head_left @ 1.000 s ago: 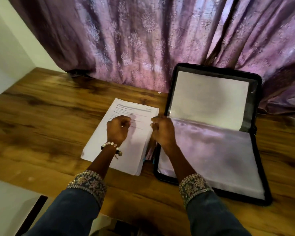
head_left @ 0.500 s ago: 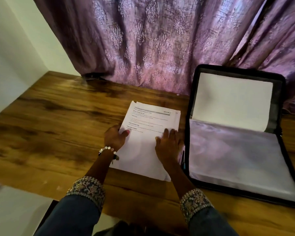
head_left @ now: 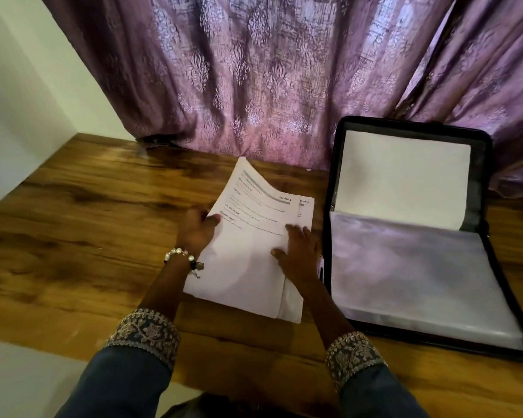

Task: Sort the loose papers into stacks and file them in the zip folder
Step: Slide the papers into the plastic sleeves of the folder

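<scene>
While the left hand (head_left: 197,227) grips the left edge of the top sheet (head_left: 248,236) with the thumb on the printed face and the fingers tucked beneath, that sheet lifts and bows upward at its far end, away from the wrist. Under it lies the stack of papers (head_left: 293,300), whose right margin and a printed heading peek out just beyond the raised sheet. On that stack, the right hand (head_left: 298,254) lies flat with fingers spread, palm down, pressing rather than gripping, its fingertips touching the lower part of the lifted sheet. Just to the right of this hand sits the zip folder (head_left: 483,188), open, its black rim close beside the stack; a white page stands against the raised back half and clear plastic sleeves (head_left: 411,273) lie flat in the near half. All of it rests on a wooden table (head_left: 73,224), with a purple curtain (head_left: 254,70) hanging beyond the fingers.
</scene>
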